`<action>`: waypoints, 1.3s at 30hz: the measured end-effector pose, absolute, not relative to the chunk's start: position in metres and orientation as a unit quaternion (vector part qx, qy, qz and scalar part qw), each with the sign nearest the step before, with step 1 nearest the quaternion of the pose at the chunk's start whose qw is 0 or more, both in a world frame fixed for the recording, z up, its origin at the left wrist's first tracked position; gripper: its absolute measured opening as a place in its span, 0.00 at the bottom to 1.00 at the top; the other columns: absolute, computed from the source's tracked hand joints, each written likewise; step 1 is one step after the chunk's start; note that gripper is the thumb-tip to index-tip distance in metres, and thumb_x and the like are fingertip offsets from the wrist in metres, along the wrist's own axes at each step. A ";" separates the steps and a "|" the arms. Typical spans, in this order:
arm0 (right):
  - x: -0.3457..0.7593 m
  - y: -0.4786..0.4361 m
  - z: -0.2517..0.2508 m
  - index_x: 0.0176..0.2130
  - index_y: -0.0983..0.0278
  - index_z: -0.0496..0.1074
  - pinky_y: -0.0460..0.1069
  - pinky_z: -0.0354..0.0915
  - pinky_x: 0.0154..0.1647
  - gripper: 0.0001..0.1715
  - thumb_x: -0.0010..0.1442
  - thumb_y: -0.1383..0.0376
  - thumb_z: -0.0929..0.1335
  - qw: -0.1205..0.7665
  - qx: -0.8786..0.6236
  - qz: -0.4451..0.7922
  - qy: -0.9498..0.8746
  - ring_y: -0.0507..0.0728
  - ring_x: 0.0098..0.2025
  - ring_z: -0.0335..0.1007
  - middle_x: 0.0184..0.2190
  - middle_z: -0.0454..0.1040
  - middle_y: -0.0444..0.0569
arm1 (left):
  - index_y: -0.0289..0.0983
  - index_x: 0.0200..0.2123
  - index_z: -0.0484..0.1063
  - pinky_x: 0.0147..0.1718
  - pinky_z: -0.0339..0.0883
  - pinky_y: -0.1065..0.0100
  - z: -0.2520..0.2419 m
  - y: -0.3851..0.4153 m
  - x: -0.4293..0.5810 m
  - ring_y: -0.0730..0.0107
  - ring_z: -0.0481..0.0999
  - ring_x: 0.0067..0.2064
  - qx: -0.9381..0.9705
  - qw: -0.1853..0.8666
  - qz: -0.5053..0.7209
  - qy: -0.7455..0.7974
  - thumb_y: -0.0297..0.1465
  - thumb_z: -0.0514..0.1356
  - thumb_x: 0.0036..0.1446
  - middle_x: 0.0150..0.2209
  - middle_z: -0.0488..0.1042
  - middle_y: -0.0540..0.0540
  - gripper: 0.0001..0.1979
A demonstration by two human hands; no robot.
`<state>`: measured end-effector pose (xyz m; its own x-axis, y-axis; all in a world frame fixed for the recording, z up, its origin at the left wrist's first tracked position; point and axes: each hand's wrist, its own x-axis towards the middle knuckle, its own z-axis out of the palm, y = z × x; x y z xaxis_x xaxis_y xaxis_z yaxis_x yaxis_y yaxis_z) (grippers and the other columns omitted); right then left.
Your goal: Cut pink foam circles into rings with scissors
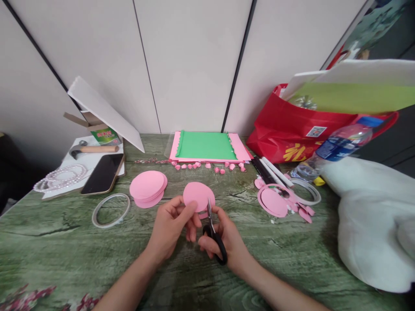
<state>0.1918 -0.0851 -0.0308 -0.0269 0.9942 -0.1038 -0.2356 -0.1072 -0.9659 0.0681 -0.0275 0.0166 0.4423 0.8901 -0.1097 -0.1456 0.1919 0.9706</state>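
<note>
My left hand (pixel 171 226) pinches a pink paper circle (pixel 197 195) by its lower left edge and holds it upright above the green table (pixel 65 255). My right hand (pixel 223 239) grips black-handled scissors (pixel 214 235), fingers through the loops. The blades point up and meet the circle's lower right edge. A stack of pink paper circles (pixel 148 188) lies to the left of my hands. Pink cut-out rings and scraps (pixel 279 201) lie to the right.
Green and pink paper sheets (pixel 205 146) lie at the back with small pink bits along the front edge. A tape roll (pixel 110 210), a phone (pixel 103 173), beads (pixel 61 177) and a hammer (pixel 94 150) sit at the left. A red bag (pixel 292 129), a water bottle (pixel 337 149), markers (pixel 270 170) and white fabric (pixel 376 220) are at the right.
</note>
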 end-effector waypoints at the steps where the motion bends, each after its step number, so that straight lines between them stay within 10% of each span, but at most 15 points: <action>1: 0.191 -0.086 -0.031 0.44 0.62 0.52 0.40 0.52 0.12 0.36 0.43 0.57 0.73 0.524 -0.457 0.586 -0.416 0.46 0.12 0.55 0.13 0.64 0.33 | 0.34 0.26 0.67 0.11 0.56 0.78 0.016 -0.027 0.068 0.80 0.64 0.12 0.512 0.678 0.380 0.367 0.34 0.60 0.52 0.18 0.71 0.52 0.10; 15: 0.190 -0.084 -0.024 0.43 0.60 0.55 0.45 0.58 0.25 0.34 0.42 0.59 0.74 0.567 -0.434 0.569 -0.408 0.49 0.23 0.60 0.22 0.66 0.37 | 0.32 0.20 0.71 0.09 0.49 0.80 0.017 -0.028 0.067 0.85 0.58 0.11 0.550 0.636 0.351 0.412 0.32 0.63 0.46 0.14 0.67 0.53 0.09; 39: 0.190 -0.084 -0.025 0.43 0.59 0.54 0.42 0.50 0.18 0.36 0.41 0.55 0.74 0.545 -0.459 0.583 -0.390 0.47 0.16 0.54 0.16 0.62 0.34 | 0.32 0.21 0.71 0.10 0.49 0.80 0.017 -0.028 0.066 0.85 0.57 0.12 0.561 0.621 0.354 0.417 0.32 0.63 0.46 0.14 0.66 0.54 0.09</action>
